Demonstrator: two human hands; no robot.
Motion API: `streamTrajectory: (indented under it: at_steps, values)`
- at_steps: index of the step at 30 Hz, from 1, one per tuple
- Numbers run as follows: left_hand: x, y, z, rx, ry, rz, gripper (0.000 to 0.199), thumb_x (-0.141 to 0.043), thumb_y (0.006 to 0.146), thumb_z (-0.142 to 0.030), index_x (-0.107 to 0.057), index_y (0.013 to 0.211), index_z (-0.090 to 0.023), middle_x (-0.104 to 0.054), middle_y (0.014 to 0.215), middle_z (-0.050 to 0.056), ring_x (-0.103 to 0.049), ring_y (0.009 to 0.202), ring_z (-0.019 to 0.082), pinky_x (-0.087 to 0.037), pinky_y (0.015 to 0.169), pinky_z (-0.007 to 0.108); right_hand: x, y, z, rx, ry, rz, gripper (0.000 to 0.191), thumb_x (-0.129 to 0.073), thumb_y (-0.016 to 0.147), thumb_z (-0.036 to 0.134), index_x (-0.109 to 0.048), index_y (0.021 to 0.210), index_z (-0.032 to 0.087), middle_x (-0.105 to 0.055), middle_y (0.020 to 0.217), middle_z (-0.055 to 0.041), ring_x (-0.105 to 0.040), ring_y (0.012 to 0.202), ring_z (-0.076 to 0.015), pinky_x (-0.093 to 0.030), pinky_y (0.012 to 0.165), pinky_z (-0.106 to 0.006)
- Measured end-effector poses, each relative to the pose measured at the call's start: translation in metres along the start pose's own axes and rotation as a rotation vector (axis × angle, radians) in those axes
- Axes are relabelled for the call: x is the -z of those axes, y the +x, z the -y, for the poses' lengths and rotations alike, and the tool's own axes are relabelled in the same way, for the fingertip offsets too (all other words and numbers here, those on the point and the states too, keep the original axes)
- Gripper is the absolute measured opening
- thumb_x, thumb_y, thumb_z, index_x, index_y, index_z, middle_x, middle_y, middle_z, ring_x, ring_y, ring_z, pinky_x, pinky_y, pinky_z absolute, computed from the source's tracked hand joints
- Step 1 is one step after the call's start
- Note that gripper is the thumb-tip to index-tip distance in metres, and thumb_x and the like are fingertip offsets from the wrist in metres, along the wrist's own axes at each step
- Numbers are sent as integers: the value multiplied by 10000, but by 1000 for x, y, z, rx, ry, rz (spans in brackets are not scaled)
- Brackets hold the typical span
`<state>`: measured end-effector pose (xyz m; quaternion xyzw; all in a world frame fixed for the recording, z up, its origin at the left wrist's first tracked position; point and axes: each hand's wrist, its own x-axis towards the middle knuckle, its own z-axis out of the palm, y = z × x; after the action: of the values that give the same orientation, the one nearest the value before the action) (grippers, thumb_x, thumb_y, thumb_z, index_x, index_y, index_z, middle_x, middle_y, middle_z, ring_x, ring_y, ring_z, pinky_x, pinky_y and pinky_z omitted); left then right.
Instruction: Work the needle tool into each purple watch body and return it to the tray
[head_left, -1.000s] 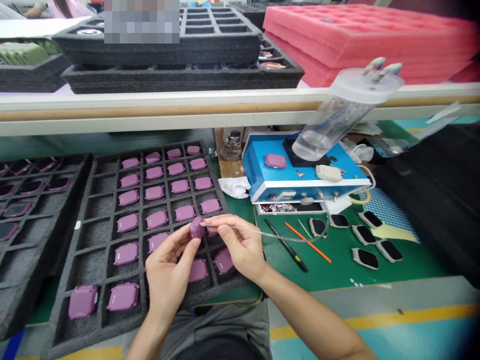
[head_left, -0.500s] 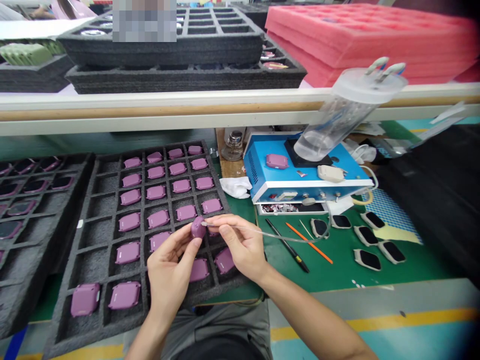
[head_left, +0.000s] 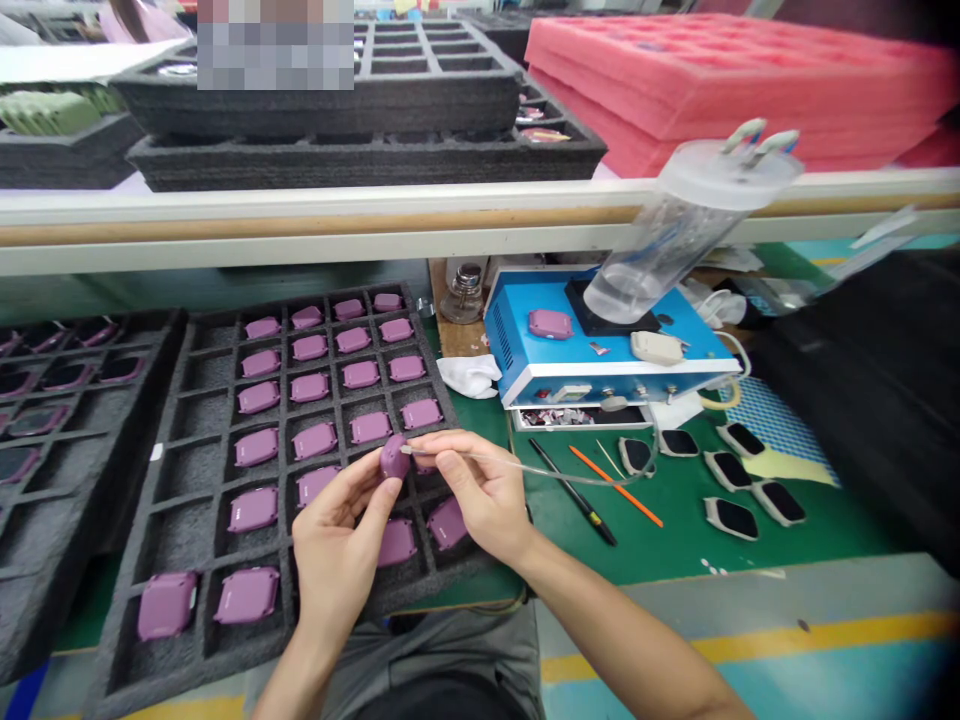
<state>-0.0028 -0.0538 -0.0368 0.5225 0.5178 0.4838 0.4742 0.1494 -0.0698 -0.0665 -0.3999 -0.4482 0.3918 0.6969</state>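
My left hand pinches a purple watch-like casing, seen edge-on between thumb and fingers. My right hand holds a thin clear tube with a small metal nozzle, whose tip is at the casing's side. The tube runs right towards a blue bench machine. Just below my hands, more purple casings sit in the cells of a black foam tray. Part of the tray is hidden behind my hands.
A second foam tray lies to the left. On the green mat are a black-handled tool, an orange stick and several dark-faced parts. A clear plastic cylinder hangs over the machine, below a shelf of stacked trays.
Both hands keep the same hold on the casing and tube. Only the view has shifted slightly.
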Motion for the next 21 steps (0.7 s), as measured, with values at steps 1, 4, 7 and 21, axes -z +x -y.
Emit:
streamTrajectory:
  at_steps: [1,4,7,21]
  values:
    - [0,0,0,-1,-3,0,330,-868,771,-278,-818,1084,-187,-839,1058,65,-816,942,215,-660,909,290,0,0,0,0,-5,0,162,-642,1008,325,-785,1036,252,-811,1054,-51,-785,975,-176,-670,883,-324]
    - [0,0,0,-5,-9,3,328,-867,772,-268,-818,1087,-191,-840,1055,58,-817,936,203,-657,905,272,0,0,0,-1,-22,-1,176,-641,1006,346,-781,1030,242,-812,1053,-59,-786,974,-184,-672,883,-335]
    - [0,0,0,-8,0,6,330,-863,775,-284,-818,1087,-185,-839,1063,67,-817,943,221,-661,915,306,0,-1,0,-11,-30,-3,188,-641,1005,365,-778,1025,238,-811,1055,-63,-786,977,-190,-672,883,-342]
    - [0,0,0,1,12,5,335,-864,776,-311,-820,1084,-186,-836,1070,83,-816,952,252,-664,930,365,0,0,0,-9,-28,0,181,-640,1004,359,-780,1025,246,-812,1052,-59,-786,977,-192,-670,879,-343]
